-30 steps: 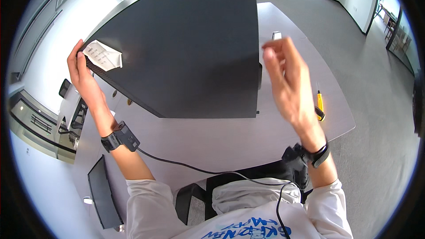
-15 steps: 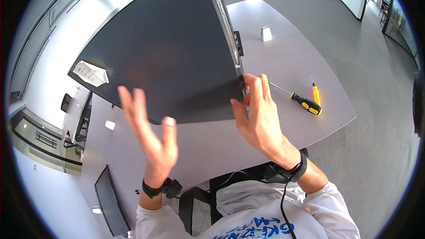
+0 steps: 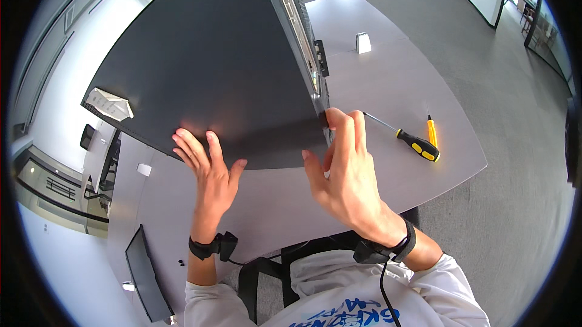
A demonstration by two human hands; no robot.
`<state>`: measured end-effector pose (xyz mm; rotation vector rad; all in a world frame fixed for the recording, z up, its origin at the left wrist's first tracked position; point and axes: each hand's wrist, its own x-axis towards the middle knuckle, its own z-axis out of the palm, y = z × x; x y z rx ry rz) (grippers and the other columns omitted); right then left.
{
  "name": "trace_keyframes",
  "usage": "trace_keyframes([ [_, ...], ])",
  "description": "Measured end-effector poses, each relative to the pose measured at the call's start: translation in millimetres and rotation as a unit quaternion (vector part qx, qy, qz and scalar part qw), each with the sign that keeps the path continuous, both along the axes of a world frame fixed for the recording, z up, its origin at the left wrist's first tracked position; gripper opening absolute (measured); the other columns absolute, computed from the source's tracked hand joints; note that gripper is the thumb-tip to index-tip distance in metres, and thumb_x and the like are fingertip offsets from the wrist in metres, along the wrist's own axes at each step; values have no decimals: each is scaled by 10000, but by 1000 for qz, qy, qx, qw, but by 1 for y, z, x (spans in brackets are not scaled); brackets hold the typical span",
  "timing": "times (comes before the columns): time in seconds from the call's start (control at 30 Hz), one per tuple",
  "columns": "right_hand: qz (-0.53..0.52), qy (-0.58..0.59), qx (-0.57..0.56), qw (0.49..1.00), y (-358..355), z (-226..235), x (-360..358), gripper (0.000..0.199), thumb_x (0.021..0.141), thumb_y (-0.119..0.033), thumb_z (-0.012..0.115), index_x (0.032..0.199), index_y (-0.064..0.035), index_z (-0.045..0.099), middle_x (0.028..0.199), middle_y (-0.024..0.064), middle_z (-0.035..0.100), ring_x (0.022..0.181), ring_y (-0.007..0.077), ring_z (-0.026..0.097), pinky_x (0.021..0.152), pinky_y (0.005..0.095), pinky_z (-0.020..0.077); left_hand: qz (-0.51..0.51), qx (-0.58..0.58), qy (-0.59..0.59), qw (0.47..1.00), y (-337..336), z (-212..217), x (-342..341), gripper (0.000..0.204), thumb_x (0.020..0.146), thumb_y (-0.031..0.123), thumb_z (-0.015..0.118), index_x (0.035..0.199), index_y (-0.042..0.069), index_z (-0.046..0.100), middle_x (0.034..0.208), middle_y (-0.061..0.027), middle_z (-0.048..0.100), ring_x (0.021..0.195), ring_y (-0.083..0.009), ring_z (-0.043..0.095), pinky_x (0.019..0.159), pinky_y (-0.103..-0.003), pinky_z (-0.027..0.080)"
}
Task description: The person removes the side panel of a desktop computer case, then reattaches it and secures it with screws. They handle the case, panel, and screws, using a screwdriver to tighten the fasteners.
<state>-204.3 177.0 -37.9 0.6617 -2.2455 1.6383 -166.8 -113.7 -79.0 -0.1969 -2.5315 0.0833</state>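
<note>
Toward the left edge of the grey table (image 3: 388,90), a flat dark monitor (image 3: 144,269) is lying near the front left corner, and a white label (image 3: 109,104) is sticking to the far left corner of the large dark panel (image 3: 206,66), which is tilting up off the table with its lower edge resting on the surface near the person's side. The left hand (image 3: 209,172) is pressing flat against the panel's lower face, fingers spread apart and extended, holding nothing in a grasp. The panel looks like the broad side of a metal computer case: it is probably stiff, smooth and fairly heavy, so the flat face offers little grip and is likely to slide under an open palm. The right hand (image 3: 342,172) is gripping the panel's lower right corner, fingers curling together around the edge beside the long metal rail (image 3: 297,30) that is running up that side. That edge and the rail seem the surest places to take hold; the rim may be thin and sharp. Further right, a black-and-yellow screwdriver (image 3: 405,139) is lying near the table's right edge, with a small yellow tool (image 3: 431,131) just beside it, and a small white block (image 3: 362,43) is sitting toward the far edge.
</note>
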Motion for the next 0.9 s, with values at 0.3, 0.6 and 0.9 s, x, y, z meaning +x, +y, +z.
trace_keyframes([
  [0.3,61,-36,0,998,-1,8,25,675,831,11,728,1380,102,346,1147,276,436,735,458,616,568,462,561,-38,-54,35,997,-42,-19,-11,1116,993,607,587,1640,135,-191,1543,-435,-360,1448,-617,-325,1121,-779,-107],
  [0.6,151,-43,52,986,-8,16,60,657,861,-103,733,1335,163,365,1159,287,457,686,401,669,520,409,590,-60,89,-41,993,-107,-28,9,961,1012,570,584,1666,128,35,1634,-400,-204,1551,-551,-117,1246,-604,54],
  [0.9,204,63,42,976,-57,13,92,620,845,-103,742,1271,202,411,1213,322,481,778,363,689,515,354,572,14,18,-288,957,-179,-26,70,881,919,206,730,1608,31,209,1608,-287,242,1497,-389,269,1239,-504,198],
])
